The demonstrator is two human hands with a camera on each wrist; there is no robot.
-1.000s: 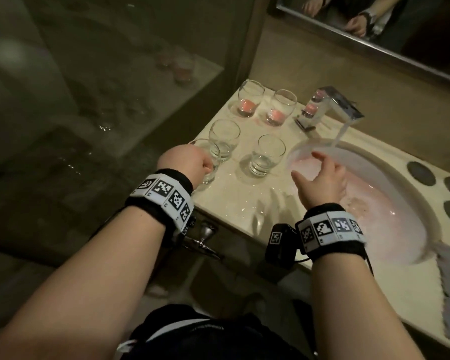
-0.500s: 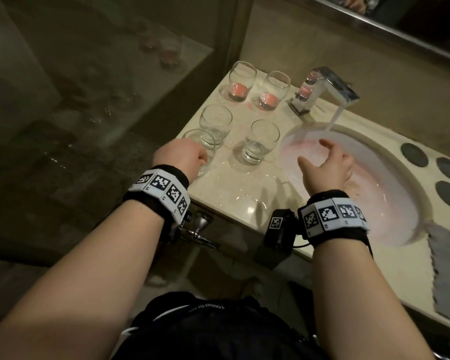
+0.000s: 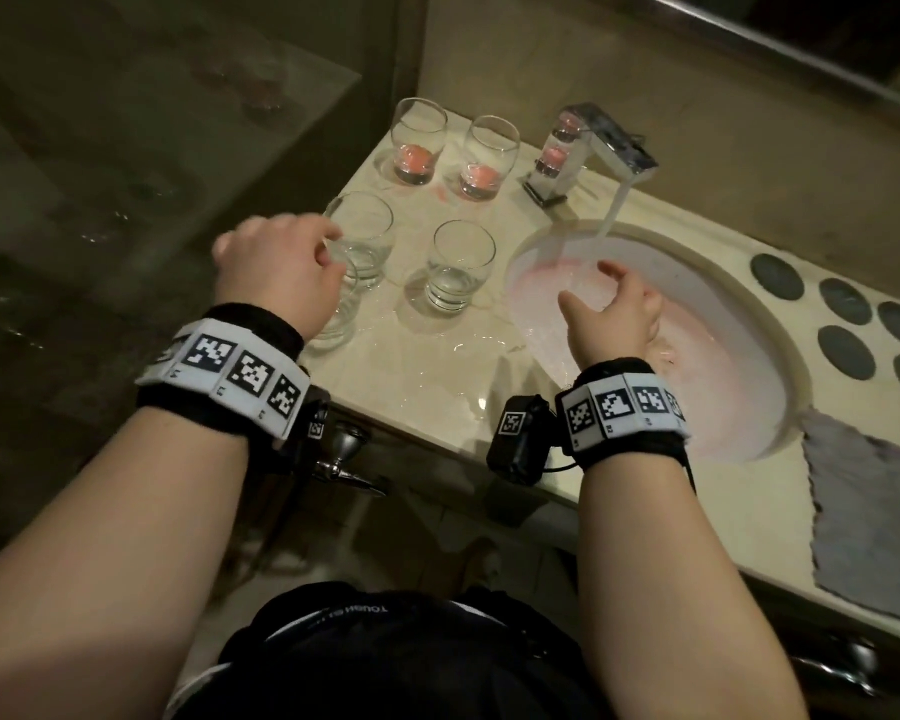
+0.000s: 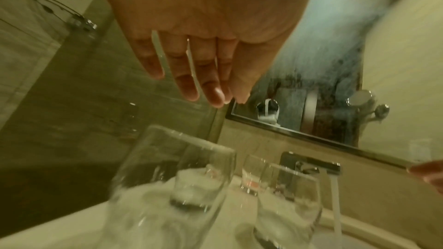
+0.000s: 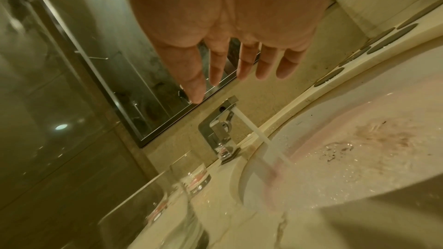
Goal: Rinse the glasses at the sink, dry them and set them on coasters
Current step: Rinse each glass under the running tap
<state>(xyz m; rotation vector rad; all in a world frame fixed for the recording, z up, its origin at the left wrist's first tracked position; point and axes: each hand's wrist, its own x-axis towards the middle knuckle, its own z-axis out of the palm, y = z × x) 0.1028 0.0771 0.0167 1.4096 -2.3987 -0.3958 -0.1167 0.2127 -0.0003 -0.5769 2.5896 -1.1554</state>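
Several clear tumblers stand on the cream counter left of the sink (image 3: 723, 304). The two at the back (image 3: 419, 142) (image 3: 489, 158) hold pink residue. My left hand (image 3: 281, 267) hovers just above the front-left glass (image 3: 339, 319), hiding its rim. In the left wrist view the left hand's fingers (image 4: 191, 82) are straight and clear of this glass (image 4: 172, 186). My right hand (image 3: 609, 309) hangs over the basin with spread fingers (image 5: 242, 69), holding nothing. The tap (image 3: 588, 148) runs a stream of water (image 3: 611, 215) into pinkish water.
Several dark round coasters (image 3: 778, 275) lie on the counter right of the basin. A grey cloth (image 3: 874, 522) lies at the front right. A mirror runs along the back wall and a glass panel stands left of the counter.
My left hand was wrapped round the front-left glass; now it has lifted off it with fingers straightened. The right hand stays over the basin.
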